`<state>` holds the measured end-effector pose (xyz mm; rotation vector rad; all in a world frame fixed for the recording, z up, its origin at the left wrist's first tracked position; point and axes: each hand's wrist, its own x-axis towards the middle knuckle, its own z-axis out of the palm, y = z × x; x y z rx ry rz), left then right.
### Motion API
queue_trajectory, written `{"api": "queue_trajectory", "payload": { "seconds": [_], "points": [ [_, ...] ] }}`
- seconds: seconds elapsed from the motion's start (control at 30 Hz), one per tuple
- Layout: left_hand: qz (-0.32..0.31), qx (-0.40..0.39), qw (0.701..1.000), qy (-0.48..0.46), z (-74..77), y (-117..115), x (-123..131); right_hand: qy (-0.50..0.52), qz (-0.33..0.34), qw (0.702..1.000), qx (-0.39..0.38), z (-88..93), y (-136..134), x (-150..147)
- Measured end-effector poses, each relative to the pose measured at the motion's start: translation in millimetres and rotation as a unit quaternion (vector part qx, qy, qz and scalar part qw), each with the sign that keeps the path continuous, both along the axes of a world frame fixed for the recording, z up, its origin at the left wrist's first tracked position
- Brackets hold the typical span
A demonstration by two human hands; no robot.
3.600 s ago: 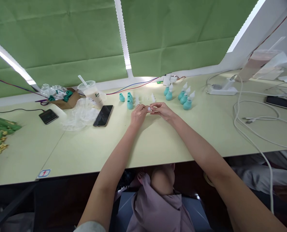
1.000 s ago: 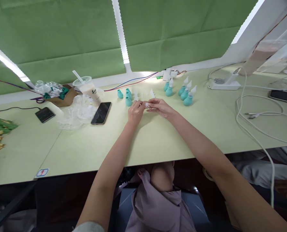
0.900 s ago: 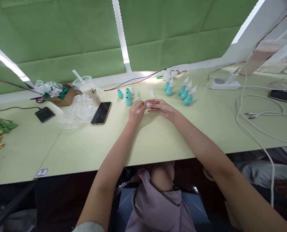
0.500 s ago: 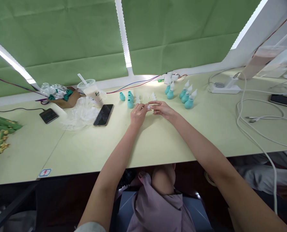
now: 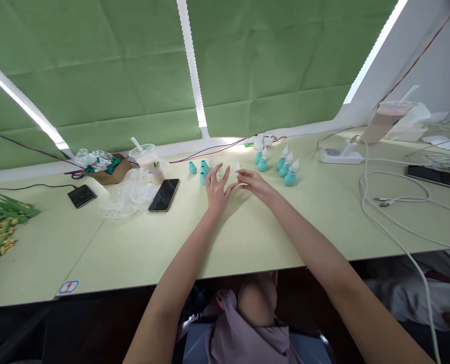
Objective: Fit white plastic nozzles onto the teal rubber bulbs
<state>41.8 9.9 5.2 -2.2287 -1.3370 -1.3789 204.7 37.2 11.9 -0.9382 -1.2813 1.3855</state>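
Note:
My left hand [image 5: 217,190] is over the table with its fingers spread and nothing in them. Beside it, my right hand [image 5: 256,183] pinches a small white piece [image 5: 236,174] between thumb and fingers, partly hidden. Just behind those fingers stands a white pointed tip [image 5: 237,165]. Several turquoise bulb-shaped bottles without tips, one of them a turquoise bottle [image 5: 192,167], stand left of and behind my left hand. To the right, more turquoise bulbs [image 5: 290,178] carry white pointed tips [image 5: 295,164].
Left of my hands lie a phone [image 5: 164,195], a crumpled plastic bag [image 5: 128,194], a drink cup [image 5: 149,161] and a cardboard box [image 5: 111,174]. A power strip [image 5: 341,156] and white cables [image 5: 395,194] lie at right, near a second cup [image 5: 386,121].
My left hand has come off the small white piece and spread its fingers. My right hand keeps its pinch. The view has tilted slightly, so the scene appears lower.

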Motion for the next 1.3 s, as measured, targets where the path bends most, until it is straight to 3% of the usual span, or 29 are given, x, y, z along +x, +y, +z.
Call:
{"api": "queue_trajectory", "payload": {
  "seconds": [0.07,0.17,0.27,0.4,0.63,0.93,1.1,1.23,1.3],
  "points": [
    [0.037,-0.017,0.999,-0.011,-0.8,4,-5,-0.115,-0.119,0.986,0.034,-1.6,9,12],
    [0.123,-0.054,0.989,-0.062,-1.7,11,-15,-0.346,-0.250,0.898,0.106,-6.5,18,32],
    [0.197,-0.110,0.967,-0.115,-2.3,19,-26,-0.504,-0.271,0.808,0.143,-15.0,20,46],
    [0.214,-0.157,0.952,-0.153,-3.5,26,-35,-0.596,-0.236,0.755,0.138,-22.2,16,50],
    [0.186,-0.144,0.961,-0.144,-6.5,28,-36,-0.637,-0.206,0.729,0.139,-14.4,12,43],
    [0.186,-0.154,0.963,-0.123,-6.8,26,-36,-0.602,-0.236,0.754,0.114,-18.6,17,44],
    [0.185,-0.157,0.962,-0.122,-5.3,24,-35,-0.608,-0.246,0.746,0.110,-14.9,12,42],
    [0.187,-0.150,0.963,-0.126,-3.9,23,-36,-0.599,-0.289,0.722,0.190,-6.0,2,25],
    [0.189,-0.146,0.962,-0.132,-3.5,22,-36,-0.575,-0.273,0.728,0.253,-0.4,1,7]
  ]
}}
